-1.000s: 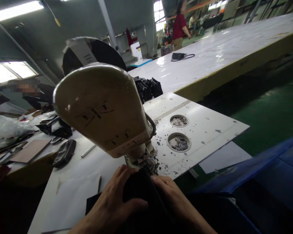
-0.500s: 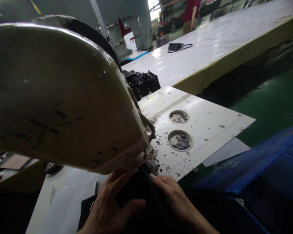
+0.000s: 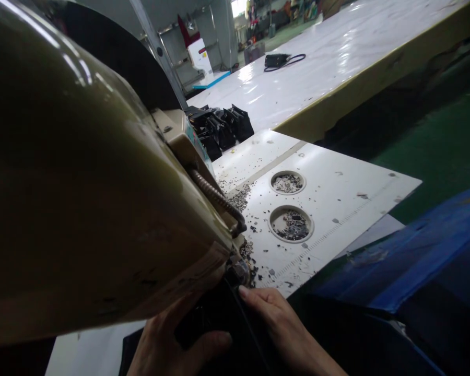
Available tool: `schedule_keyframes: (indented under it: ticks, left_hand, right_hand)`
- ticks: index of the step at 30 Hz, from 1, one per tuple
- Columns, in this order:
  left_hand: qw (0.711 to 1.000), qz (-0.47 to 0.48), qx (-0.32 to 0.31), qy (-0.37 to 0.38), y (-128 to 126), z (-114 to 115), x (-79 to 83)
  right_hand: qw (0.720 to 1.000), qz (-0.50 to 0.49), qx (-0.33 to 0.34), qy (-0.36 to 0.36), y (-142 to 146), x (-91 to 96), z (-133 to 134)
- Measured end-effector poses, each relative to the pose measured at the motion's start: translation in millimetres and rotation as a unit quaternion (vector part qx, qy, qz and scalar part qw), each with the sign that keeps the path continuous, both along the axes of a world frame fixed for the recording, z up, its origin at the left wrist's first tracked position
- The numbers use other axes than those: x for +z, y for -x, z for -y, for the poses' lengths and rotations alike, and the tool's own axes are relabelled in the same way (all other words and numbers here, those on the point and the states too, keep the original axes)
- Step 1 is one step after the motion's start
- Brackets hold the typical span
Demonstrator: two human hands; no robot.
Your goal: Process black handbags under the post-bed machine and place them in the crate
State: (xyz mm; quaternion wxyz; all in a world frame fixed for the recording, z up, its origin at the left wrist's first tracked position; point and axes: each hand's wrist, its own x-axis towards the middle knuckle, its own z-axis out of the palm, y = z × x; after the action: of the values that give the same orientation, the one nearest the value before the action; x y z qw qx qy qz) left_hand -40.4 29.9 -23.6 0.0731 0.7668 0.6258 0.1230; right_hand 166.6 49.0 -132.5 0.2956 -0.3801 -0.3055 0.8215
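Note:
A dark, glossy sewing machine head (image 3: 113, 198) fills the left of the view. Below its tip lies a black leather-like bag (image 3: 219, 318), its near part lost in shadow. My left hand (image 3: 176, 339) grips the bag from the left, thumb stretched over it, fingertips partly hidden under the machine head. On the other side, my right hand (image 3: 278, 318) pinches the bag's right edge between thumb and fingers, close to the needle area (image 3: 238, 269). The exact contact with the needle is hidden.
The white machine table (image 3: 337, 183) bears dark scraps and two round trays (image 3: 291, 224) holding scraps. Black bags (image 3: 227, 125) are heaped behind. A long white table (image 3: 317, 68) carries a small black bag (image 3: 277, 61) with a strap. Blue material (image 3: 426, 250) is at the right.
My view has shifted, so the machine head looks larger and its side box and metal hose show more. Both hands stay on the bag in nearly the same place. A person at the back has mostly left view.

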Motion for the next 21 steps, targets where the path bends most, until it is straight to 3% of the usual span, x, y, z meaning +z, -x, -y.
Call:
schedule_keyframes:
  ticks: [15, 21]
  left_hand:
    - [0.996, -0.068, 0.046, 0.034, 15.2, 0.3, -9.2]
    - [0.997, -0.04, 0.029, 0.06, 13.4, -0.3, -8.8]
  right_hand:
    - [1.0, -0.016, 0.0, 0.024, 0.1, 1.1, -4.9]
    - [0.999, -0.022, 0.009, 0.029, -0.6, 3.5, -8.0]
